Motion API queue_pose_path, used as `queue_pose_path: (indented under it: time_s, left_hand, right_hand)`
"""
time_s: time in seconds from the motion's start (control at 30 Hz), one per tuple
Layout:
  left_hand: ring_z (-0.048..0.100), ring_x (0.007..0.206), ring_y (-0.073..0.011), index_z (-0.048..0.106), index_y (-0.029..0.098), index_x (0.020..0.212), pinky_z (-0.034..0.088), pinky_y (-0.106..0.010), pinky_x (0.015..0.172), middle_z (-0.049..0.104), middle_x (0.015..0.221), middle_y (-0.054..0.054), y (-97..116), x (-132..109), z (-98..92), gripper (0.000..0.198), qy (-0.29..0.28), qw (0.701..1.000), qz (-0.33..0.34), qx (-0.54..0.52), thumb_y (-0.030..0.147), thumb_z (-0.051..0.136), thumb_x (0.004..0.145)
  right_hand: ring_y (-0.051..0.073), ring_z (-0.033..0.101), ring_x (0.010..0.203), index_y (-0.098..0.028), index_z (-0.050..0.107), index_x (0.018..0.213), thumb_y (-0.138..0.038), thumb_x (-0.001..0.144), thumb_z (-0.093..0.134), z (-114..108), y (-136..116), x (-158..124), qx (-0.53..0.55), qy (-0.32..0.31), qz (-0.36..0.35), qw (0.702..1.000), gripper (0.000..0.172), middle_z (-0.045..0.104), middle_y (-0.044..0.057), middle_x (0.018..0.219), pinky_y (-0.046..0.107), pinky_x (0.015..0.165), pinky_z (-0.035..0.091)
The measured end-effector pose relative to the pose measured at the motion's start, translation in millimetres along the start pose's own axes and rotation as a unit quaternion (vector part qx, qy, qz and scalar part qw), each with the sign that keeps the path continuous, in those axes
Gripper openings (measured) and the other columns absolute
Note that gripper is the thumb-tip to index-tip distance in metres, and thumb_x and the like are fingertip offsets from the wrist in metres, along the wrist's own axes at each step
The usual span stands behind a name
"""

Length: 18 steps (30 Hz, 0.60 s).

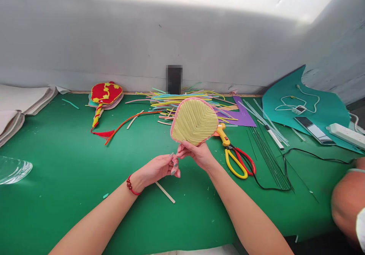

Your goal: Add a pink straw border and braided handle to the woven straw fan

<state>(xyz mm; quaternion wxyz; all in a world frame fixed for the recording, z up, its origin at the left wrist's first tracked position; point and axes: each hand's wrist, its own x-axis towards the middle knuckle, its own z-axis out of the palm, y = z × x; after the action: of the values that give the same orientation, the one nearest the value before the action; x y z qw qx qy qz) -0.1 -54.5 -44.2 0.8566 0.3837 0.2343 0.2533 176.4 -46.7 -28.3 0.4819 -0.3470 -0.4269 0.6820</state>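
Note:
A hand fan (195, 121) with a pale yellow face and a pink fuzzy edge is tilted upright above the green table. My right hand (199, 154) grips its lower edge, thumb on the front. Just below and left of the fan, my left hand (162, 165) is closed in a pinch, its fingertips meeting those of my right hand. What lies between the left fingertips is hidden. A pale strip (165, 192) rests on the table under my left hand.
Behind the fan lies a heap of coloured pipe cleaners (159, 102). A red and yellow fan (107, 93) lies at left. Pliers (242, 163), a glue gun (224, 135), thin wires (268, 160) and a phone (313, 130) are at right. A person's knee (349, 198) shows at the right edge.

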Motion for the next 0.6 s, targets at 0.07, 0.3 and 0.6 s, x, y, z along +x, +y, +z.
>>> queue_pose_path:
  time_s: [0.07,0.3,0.6]
  left_hand:
    - [0.058,0.064,-0.0154,0.053,0.014,0.070,0.043,-0.032,0.069,0.048,0.059,0.002,-0.5,-0.5,0.3,0.035,-0.018,1.000,0.002,-0.023,0.047,0.061,0.080]
    - [0.052,0.057,-0.0130,0.050,0.015,0.065,0.042,-0.031,0.065,0.043,0.052,0.004,-2.4,-0.6,2.2,0.037,-0.043,0.999,-0.007,0.025,0.047,0.066,0.075]
    - [0.056,0.060,-0.0133,0.048,0.017,0.068,0.042,-0.028,0.064,0.050,0.055,0.004,2.2,-2.0,2.4,0.042,-0.005,0.985,-0.001,0.172,0.055,0.062,0.075]
  right_hand:
    - [0.014,0.067,0.059,-0.012,0.068,0.070,-0.038,0.074,0.070,0.7,-0.6,-0.4,0.008,-0.009,0.001,1.000,0.026,0.066,0.003,0.067,0.022,0.056,0.057]
    - [0.012,0.066,0.054,-0.012,0.068,0.067,-0.038,0.072,0.071,5.6,-1.5,-3.5,0.040,-0.028,0.024,0.999,0.027,0.065,0.002,0.063,0.020,0.052,0.055]
    - [0.012,0.064,0.051,-0.012,0.068,0.066,-0.040,0.072,0.070,4.7,-4.6,-4.9,0.019,-0.031,0.046,0.998,0.028,0.066,0.003,0.062,0.022,0.050,0.054]
